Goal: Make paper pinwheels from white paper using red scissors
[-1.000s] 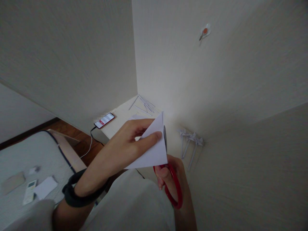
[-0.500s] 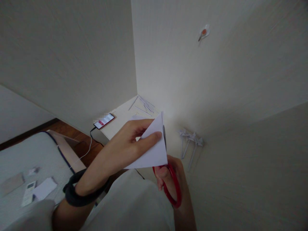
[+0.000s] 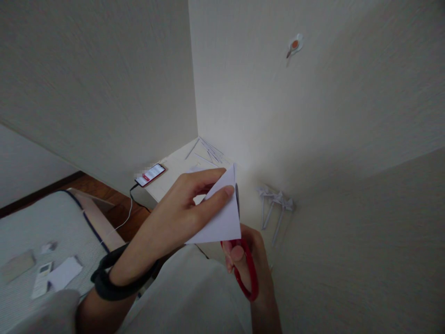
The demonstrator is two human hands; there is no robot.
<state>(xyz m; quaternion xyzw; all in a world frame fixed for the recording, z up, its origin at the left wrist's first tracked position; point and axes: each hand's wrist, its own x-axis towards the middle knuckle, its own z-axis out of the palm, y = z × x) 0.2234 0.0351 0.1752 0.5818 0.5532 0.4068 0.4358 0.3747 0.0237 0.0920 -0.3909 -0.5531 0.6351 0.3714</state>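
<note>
Holding a folded white paper triangle up in front of the chest, the left hand is pinching it between thumb and fingers, fingers curled shut on the sheet near its upper edge, a dark band circling the wrist. Just below and behind the paper, the right hand is gripping 1 pair of red-handled scissors, fingers threaded through the loops; the blade is running up behind the paper's right edge, and how far the blades are parted cannot be told since the sheet is hiding them. Compared with 1 second ago, the red handles are sitting a touch higher and closer together and the left thumb is lying further along the fold, which suggests the cut is closing along that edge while the paper is being kept steady. Further out, on the bed at lower left, 1 remote is lying beside 1 white card. Beyond the hands, 3 small white paper pinwheels are lying in a cluster on the pale tabletop, well apart from 1 phone with its lit screen and cable. At the far corner, several thin paper strips are lying scattered, too tangled to count, and 1 orange-centred hook is sticking to the wall.
</note>
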